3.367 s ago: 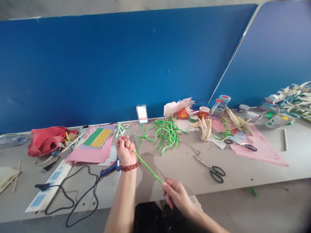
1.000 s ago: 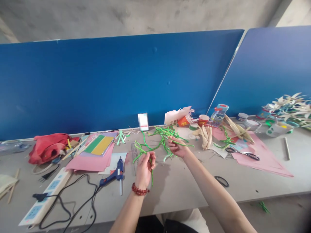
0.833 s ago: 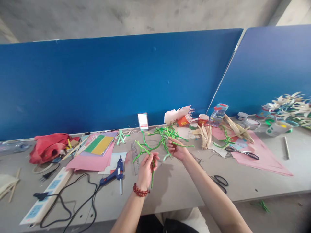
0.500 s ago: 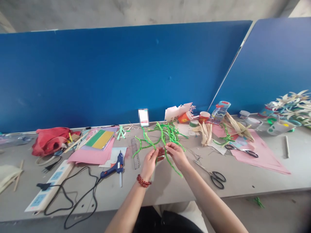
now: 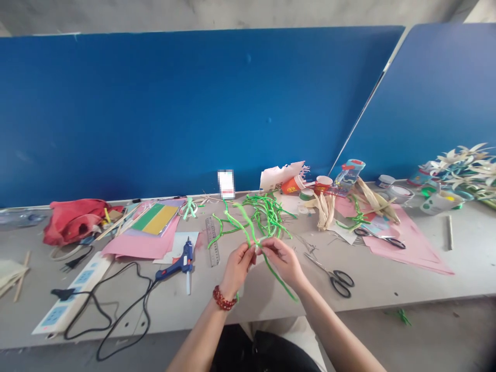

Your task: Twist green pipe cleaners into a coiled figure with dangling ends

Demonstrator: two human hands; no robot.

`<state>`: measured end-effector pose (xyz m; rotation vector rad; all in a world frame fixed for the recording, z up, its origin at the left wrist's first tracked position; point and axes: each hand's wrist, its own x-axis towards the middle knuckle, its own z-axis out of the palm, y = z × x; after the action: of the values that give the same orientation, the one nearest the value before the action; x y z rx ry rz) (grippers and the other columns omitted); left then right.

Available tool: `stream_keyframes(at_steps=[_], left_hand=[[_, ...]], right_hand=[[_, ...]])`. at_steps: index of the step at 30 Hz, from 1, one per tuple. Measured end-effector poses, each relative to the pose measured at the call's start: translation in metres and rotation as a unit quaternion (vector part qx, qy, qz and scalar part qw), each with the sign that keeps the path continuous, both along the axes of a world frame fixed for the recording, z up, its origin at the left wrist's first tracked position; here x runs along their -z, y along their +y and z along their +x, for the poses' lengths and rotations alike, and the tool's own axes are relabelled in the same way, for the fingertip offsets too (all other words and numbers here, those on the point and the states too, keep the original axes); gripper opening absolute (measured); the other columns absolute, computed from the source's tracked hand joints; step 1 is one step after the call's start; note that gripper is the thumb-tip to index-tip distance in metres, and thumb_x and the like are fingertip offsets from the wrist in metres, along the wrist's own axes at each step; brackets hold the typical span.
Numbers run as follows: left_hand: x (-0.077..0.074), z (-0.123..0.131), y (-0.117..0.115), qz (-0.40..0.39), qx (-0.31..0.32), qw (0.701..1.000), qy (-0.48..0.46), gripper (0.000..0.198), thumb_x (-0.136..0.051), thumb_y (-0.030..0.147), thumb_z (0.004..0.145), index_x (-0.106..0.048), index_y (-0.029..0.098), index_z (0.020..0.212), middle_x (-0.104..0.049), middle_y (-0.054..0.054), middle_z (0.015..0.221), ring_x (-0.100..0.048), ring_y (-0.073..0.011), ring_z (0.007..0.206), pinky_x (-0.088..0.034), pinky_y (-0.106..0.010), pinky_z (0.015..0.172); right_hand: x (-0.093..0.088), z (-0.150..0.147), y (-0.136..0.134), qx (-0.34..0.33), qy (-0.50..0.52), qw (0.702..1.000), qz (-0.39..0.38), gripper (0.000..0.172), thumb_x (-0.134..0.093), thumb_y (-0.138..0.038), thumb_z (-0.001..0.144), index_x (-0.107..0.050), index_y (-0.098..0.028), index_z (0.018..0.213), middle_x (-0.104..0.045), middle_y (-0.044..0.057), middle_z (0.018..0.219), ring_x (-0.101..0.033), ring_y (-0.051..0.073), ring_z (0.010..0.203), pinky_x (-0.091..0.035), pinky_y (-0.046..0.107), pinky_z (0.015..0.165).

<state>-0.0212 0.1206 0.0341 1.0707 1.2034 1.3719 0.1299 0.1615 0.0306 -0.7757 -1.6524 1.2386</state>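
My left hand, with a red bead bracelet on the wrist, and my right hand meet above the grey table. Both pinch green pipe cleaners where the stems cross. One stem hangs down to the right below my right hand. Others stick up and to the left. A loose pile of green pipe cleaners lies on the table just behind my hands.
A blue glue gun, a steel ruler, black cables and a power strip lie left. Black-handled scissors lie right. Pink paper, corn husks, paper cups and a red cloth line the back by the blue partition.
My right hand came back from the green pile with a stem and joined my left hand. Both hands now hold the stems together, nearer to me.
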Motion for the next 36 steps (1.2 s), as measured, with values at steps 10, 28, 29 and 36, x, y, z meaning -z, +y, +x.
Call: stream_keyframes(at_steps=[10,28,29,36], left_hand=[[-0.016,0.002,-0.017,-0.070,0.097,0.993,0.004,0.040,-0.055,0.046,0.089,-0.061,0.017,0.062,-0.045,0.002,0.053,-0.037,-0.0120,0.050,-0.023,-0.026,0.049],[-0.024,-0.002,-0.018,-0.064,0.184,0.980,0.025,0.047,-0.050,0.058,0.092,-0.063,0.015,0.078,-0.055,0.001,0.057,-0.050,-0.0113,0.048,-0.035,-0.023,0.046],[-0.023,-0.001,-0.017,-0.063,0.177,0.982,0.015,0.046,-0.052,0.059,0.091,-0.062,0.015,0.081,-0.057,0.000,0.061,-0.054,-0.0120,0.048,-0.038,-0.023,0.046],[-0.018,0.001,-0.018,-0.072,0.112,0.991,-0.005,0.050,-0.056,0.062,0.087,-0.061,0.013,0.078,-0.059,0.001,0.059,-0.053,-0.0087,0.038,-0.036,-0.020,0.038]], right_hand=[[-0.016,0.009,-0.005,-0.067,-0.086,0.993,0.049,0.019,-0.054,-0.033,0.097,-0.068,-0.021,0.093,-0.067,0.001,0.073,-0.062,0.015,0.065,-0.047,0.027,0.065],[-0.014,0.003,-0.001,-0.133,0.111,0.960,-0.221,0.034,-0.079,-0.044,0.074,-0.060,-0.017,0.081,-0.058,-0.005,0.054,-0.047,0.007,0.041,-0.033,0.017,0.037],[-0.014,0.003,0.000,-0.134,0.117,0.956,-0.232,0.034,-0.079,-0.045,0.074,-0.060,-0.017,0.080,-0.058,-0.005,0.054,-0.046,0.006,0.040,-0.031,0.017,0.036],[-0.014,0.001,0.007,-0.141,0.126,0.949,-0.252,0.032,-0.080,-0.042,0.074,-0.061,-0.016,0.078,-0.057,-0.006,0.054,-0.040,0.004,0.039,-0.028,0.017,0.036]])
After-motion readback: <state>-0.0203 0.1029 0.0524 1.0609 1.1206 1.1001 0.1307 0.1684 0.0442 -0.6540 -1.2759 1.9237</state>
